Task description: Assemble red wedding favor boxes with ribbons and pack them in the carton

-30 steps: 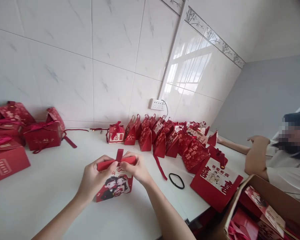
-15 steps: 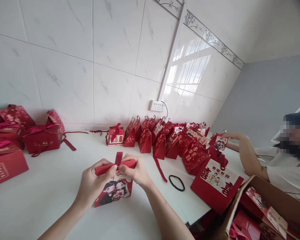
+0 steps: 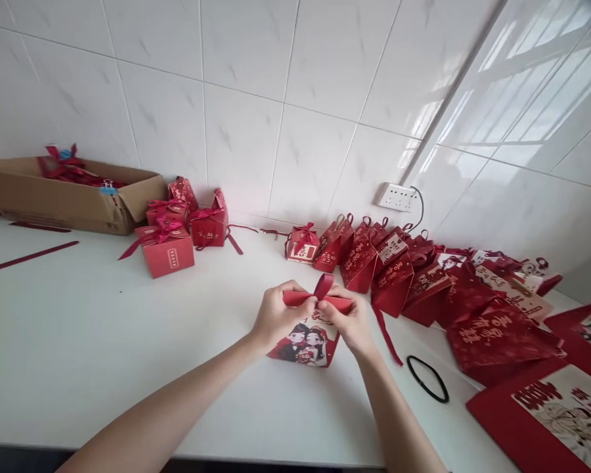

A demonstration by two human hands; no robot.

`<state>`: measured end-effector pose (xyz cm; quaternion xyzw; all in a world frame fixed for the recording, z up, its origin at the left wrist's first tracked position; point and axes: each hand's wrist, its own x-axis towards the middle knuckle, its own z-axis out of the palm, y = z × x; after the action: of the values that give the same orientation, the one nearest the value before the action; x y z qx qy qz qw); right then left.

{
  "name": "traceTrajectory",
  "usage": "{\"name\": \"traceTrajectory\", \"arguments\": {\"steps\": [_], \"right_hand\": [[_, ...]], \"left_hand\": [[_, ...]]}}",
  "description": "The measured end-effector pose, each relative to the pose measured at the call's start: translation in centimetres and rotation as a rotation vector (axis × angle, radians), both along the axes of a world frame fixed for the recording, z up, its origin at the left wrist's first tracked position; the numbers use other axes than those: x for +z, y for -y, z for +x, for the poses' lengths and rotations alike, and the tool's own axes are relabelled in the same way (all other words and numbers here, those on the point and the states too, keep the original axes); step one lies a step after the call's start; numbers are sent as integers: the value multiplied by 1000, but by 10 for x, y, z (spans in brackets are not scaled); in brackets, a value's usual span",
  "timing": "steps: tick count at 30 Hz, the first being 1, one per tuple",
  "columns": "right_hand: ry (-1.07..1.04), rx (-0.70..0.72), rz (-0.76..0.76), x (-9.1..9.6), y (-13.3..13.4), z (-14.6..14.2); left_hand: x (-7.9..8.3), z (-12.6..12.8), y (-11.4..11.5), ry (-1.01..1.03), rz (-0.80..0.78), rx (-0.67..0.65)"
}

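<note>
A red gift box (image 3: pixel 303 345) with a printed cartoon couple stands upright on the white table, between my hands. My left hand (image 3: pixel 282 320) grips the left part of its folded top edge, thumb in front and fingers behind. Opposite it, my right hand (image 3: pixel 347 320) pinches the right part the same way. Both thumbs nearly meet at the middle. A dark red ribbon loop (image 3: pixel 324 286) sticks up from the top between them. The fingers behind the box are partly hidden.
Several finished-looking red boxes (image 3: pixel 394 279) line the wall on the right. More boxes (image 3: pixel 168 253) and a cardboard carton (image 3: pixel 73 200) stand at the left. A black elastic band (image 3: pixel 427 379) and a loose ribbon (image 3: pixel 388 336) lie right of my hands. A power strip (image 3: pixel 396 196) is on the wall.
My view has swung left, bringing the carton into sight and taking the co-worker out of it. Both hands keep hold of the box top; the ribbon now shows as a rounder loop.
</note>
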<state>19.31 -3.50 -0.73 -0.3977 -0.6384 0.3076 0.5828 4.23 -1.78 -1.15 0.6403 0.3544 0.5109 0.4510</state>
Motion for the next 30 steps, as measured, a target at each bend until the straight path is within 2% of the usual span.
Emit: {"name": "traceTrajectory", "arguments": {"steps": [6, 12, 17, 19, 23, 25, 27, 30], "right_hand": [[-53, -66, 29, -2, 1, 0], [-74, -197, 49, -3, 2, -9], [-67, -165, 102, -3, 3, -4], [-60, -140, 95, -3, 3, 4], [-217, -23, -6, -3, 2, 15], [-351, 32, -34, -2, 1, 15], [-436, 68, -30, 0, 0, 11], [-486, 123, -14, 0, -1, 8]], "left_hand": [[1, 1, 2, -15, 15, -2], [5, 3, 4, -32, 20, -6], [5, 2, 6, -54, 15, 10], [5, 0, 2, -22, -7, -88], [7, -5, -7, 137, -280, -512], [8, -4, -7, 129, -393, -588], [6, -2, -2, 29, -436, -624], [-1, 2, 8, -44, -483, -767]]}}
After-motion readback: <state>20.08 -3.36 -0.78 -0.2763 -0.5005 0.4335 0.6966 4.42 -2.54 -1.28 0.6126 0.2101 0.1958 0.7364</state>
